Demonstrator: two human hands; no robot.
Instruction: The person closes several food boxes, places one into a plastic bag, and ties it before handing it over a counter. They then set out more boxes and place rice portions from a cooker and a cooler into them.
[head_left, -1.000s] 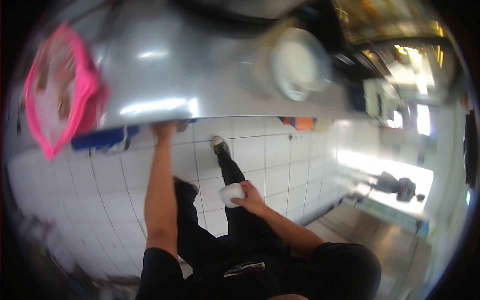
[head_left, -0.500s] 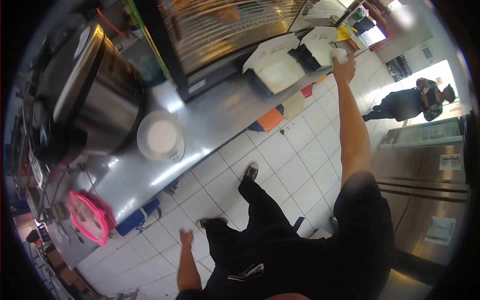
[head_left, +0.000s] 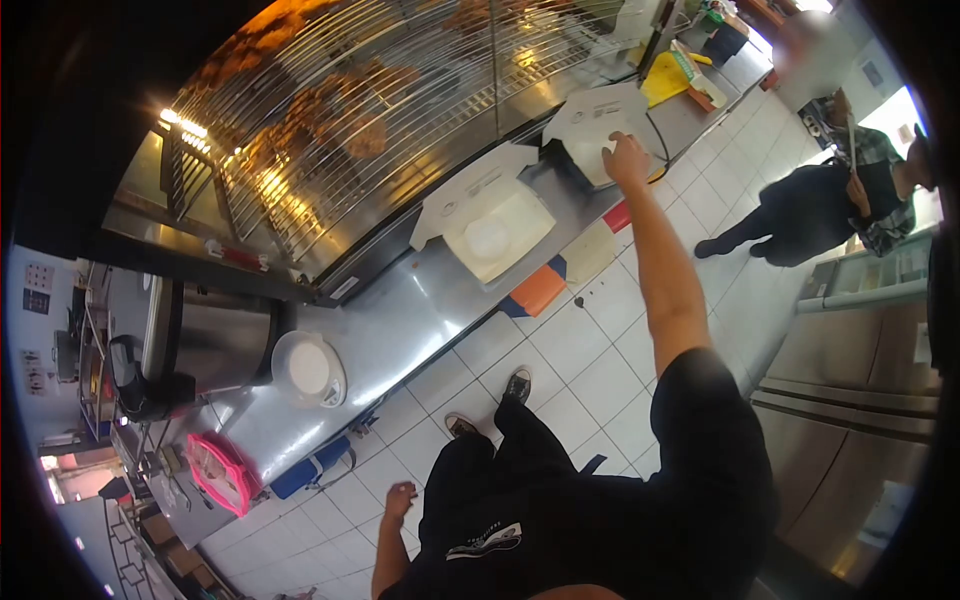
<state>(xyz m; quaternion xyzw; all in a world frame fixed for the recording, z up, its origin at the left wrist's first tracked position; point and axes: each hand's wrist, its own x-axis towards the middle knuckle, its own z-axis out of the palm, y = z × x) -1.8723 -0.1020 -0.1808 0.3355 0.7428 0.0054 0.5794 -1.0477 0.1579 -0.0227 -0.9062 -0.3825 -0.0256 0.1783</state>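
My right hand (head_left: 627,165) reaches down into the farther open takeout box (head_left: 590,115), fingers bent around a small white cup (head_left: 607,145). The cup hardly stands out against the pale box, and my fingers cover part of it. In the nearer open takeout box (head_left: 530,225) lies a round white lidded cup (head_left: 487,240). Both boxes stand on the steel counter (head_left: 420,310). My left hand (head_left: 401,499) hangs by my side over the floor, fingers loosely bent and nothing in them.
A heated display case (head_left: 350,140) with fried food rises behind the boxes. Leftward on the counter are a white tub (head_left: 309,370), a large steel cooker (head_left: 220,330) and a pink-rimmed basket (head_left: 220,475). A yellow object (head_left: 668,78) lies beyond. Another person (head_left: 835,195) stands at right.
My right hand has come down with the white cup from the farther box's right edge into that box. My view has turned, showing more of the display case. My left hand stays low.
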